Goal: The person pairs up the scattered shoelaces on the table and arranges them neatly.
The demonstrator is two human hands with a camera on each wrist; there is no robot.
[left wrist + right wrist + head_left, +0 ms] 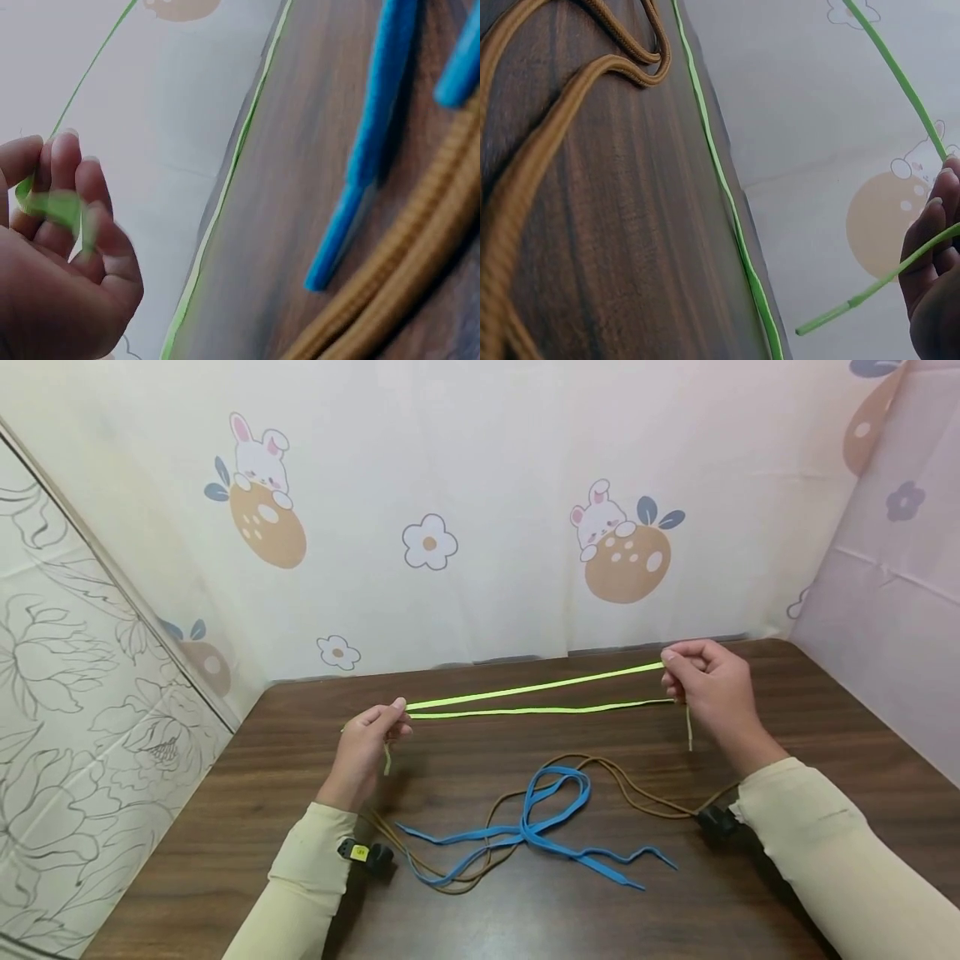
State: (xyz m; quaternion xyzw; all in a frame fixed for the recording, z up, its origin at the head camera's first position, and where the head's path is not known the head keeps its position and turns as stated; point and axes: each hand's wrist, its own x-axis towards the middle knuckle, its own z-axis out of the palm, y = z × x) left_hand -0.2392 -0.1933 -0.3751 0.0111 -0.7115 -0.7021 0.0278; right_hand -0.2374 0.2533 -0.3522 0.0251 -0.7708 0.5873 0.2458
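- Head view: Watching remotely, I see the green lace point(525, 687) drawn taut beyond the blue lace point(529, 828) — left hand point(367, 743) and right hand point(708, 681) each pinching it, a second green strand point(525, 712) beneath. I see no container.
- Left wrist view: Thumb and fingertips grip the green lace; I would match the right hand's pull, holding it flat, untwisted.
- Right wrist view: Fingers grip, partly out of frame — I'd leave the tipped end point(825, 317) clear of the brown cord point(502, 225).
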